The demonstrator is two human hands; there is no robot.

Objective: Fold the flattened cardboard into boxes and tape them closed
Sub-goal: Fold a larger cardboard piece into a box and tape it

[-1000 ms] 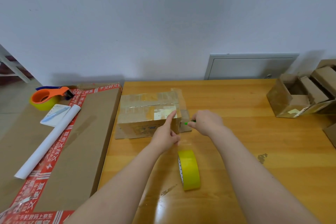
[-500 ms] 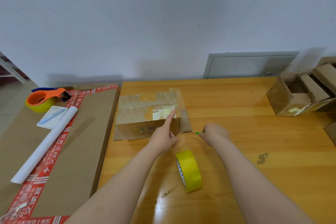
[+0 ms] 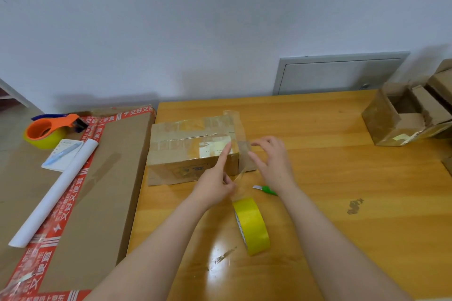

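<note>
Just beside both hands, box
</note>
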